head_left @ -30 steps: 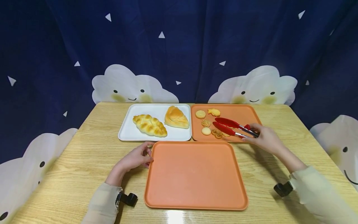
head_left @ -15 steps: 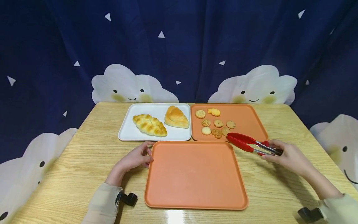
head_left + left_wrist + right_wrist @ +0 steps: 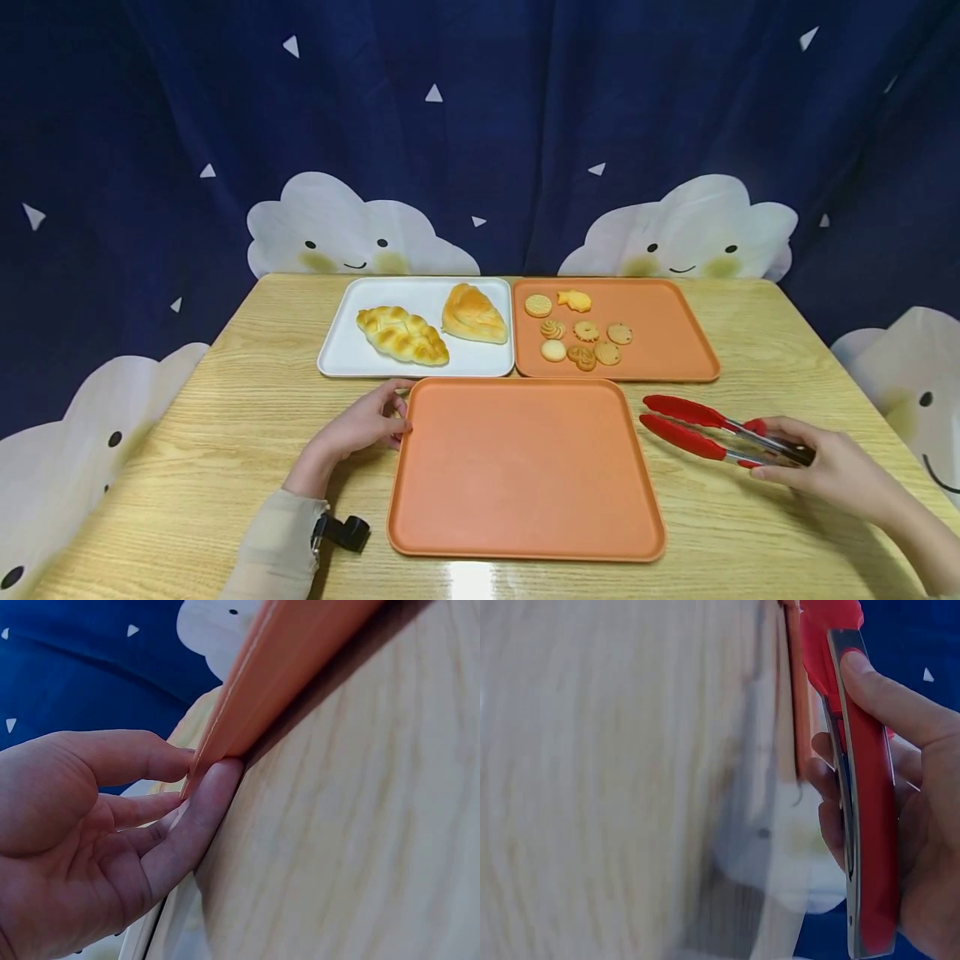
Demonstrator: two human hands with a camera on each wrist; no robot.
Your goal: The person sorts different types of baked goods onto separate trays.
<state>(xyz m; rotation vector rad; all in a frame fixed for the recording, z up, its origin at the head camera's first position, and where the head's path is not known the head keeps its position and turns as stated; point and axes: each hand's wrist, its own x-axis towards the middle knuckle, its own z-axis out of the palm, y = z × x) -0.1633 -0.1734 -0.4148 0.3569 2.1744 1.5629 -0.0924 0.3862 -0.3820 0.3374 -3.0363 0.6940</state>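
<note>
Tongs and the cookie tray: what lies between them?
Only bare wooden table lies between the red tongs and the cookie tray, seen in the head view.

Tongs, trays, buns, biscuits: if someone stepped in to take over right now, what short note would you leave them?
Right hand grips the red tongs by the handle end; tips apart and empty, over the table right of the near orange tray.
Left hand pinches that tray's left rim.
Two buns lie on the white tray; seven biscuits on the far orange tray.
Done: nothing on the near tray.
Left: any moving of food.
</note>
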